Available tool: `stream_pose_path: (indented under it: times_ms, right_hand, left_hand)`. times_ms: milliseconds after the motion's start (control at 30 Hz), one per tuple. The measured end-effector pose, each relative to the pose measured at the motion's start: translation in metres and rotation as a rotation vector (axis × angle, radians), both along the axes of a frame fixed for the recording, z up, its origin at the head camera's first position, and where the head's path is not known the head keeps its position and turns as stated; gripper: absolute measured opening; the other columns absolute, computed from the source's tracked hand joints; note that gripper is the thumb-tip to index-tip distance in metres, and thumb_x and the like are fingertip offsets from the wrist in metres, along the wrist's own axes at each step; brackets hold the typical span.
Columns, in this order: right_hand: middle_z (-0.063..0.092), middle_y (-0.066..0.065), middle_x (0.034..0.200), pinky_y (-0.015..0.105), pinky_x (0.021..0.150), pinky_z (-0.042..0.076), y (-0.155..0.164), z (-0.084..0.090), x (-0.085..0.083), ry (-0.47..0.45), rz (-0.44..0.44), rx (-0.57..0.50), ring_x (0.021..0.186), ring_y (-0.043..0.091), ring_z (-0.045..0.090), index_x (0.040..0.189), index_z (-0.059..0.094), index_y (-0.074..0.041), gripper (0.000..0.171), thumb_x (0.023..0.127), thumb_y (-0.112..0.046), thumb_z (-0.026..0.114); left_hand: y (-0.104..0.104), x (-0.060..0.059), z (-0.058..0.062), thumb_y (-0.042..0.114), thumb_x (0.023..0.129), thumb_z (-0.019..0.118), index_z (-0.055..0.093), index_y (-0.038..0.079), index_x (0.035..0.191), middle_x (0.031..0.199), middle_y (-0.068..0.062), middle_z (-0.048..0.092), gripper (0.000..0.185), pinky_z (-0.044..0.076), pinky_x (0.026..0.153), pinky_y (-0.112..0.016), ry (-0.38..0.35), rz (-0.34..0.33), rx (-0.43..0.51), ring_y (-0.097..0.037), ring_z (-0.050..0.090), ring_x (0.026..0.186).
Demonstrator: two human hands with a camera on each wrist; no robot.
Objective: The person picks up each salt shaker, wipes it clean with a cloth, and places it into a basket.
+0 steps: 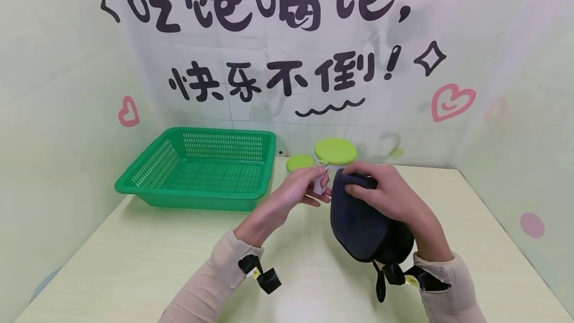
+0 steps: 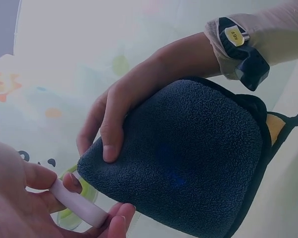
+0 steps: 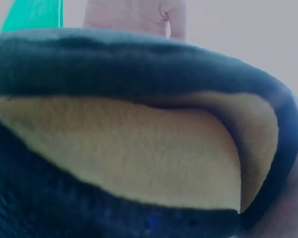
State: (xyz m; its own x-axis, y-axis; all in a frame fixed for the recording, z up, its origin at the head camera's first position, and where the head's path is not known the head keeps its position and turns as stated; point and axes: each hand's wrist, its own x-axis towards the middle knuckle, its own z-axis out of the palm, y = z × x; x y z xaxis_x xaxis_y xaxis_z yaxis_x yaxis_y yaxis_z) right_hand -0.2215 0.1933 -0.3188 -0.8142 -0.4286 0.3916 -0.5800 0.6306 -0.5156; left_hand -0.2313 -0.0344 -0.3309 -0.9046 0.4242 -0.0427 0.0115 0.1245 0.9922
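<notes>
Cloth: nearest to us, a dark fleecy cloth [image 1: 365,223] with a yellow inner side fills the lower middle of the head view, held just above the surface.
Right hand: our right hand [image 1: 394,196] lies over the top of the cloth, fingers curled round its upper edge, a grasping grip; in the left wrist view the thumb presses into the fleece.
Left hand: our left hand [image 1: 298,191] sits just left of the cloth, its grip pinching a small white stick [image 1: 319,185] between thumb and fingertips.
White stick: it stands close to the cloth's upper left edge; we cannot tell whether they touch.
Jars: two jars with lime-green lids [image 1: 335,152] stand behind the hands, centre frame, the smaller to the left.
Basket: a green slotted basket [image 1: 148,178] rests on the surface [image 1: 134,263] at middle left, well apart from the hands.
Backdrop: a banner with black characters and pink hearts hangs behind.
</notes>
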Motion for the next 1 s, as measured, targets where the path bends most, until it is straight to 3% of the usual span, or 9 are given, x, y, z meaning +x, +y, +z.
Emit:
stream_pose_path:
  times_ms: [167,400,533,1000]
  right_hand:
    - [0.075,0.001,0.112,0.040,0.090,0.053,0.005,0.003,0.000,0.001,-0.028,-0.003,0.098,0.017,0.065,0.115,0.073,-0.020,0.019,0.096,-0.019,0.072]
    - [0.074,0.005,0.112,0.049,0.093,0.052,0.012,0.005,0.001,-0.012,-0.077,-0.011,0.100,0.022,0.064,0.115,0.072,-0.018,0.019,0.096,-0.019,0.071]
    - [0.074,0.005,0.111,0.048,0.092,0.052,0.011,0.005,0.001,-0.002,-0.074,-0.018,0.099,0.021,0.063,0.114,0.072,-0.019,0.018,0.096,-0.019,0.071]
    - [0.074,0.004,0.110,0.046,0.090,0.053,0.003,0.000,-0.001,0.043,-0.048,-0.004,0.099,0.019,0.064,0.114,0.070,-0.017,0.020,0.095,-0.018,0.073]
  left_hand:
    - [-0.001,0.001,0.002,0.038,0.109,0.039,0.057,0.010,0.089,0.091,-0.006,0.073,0.039,0.056,0.077,-0.028,-0.008,0.004,0.001,-0.016,0.073,0.086]
    - [-0.002,0.003,0.005,0.039,0.109,0.039,0.055,0.012,0.085,0.096,-0.011,0.073,0.040,0.056,0.078,-0.028,-0.018,0.008,-0.013,-0.020,0.074,0.091]
    - [-0.003,0.003,0.006,0.039,0.109,0.039,0.055,0.012,0.086,0.096,-0.010,0.073,0.039,0.057,0.078,-0.028,-0.019,0.011,-0.014,-0.025,0.075,0.095]
    - [-0.004,0.003,0.005,0.037,0.109,0.041,0.057,0.009,0.090,0.095,-0.010,0.073,0.037,0.056,0.077,-0.027,-0.029,0.029,-0.004,-0.017,0.073,0.086]
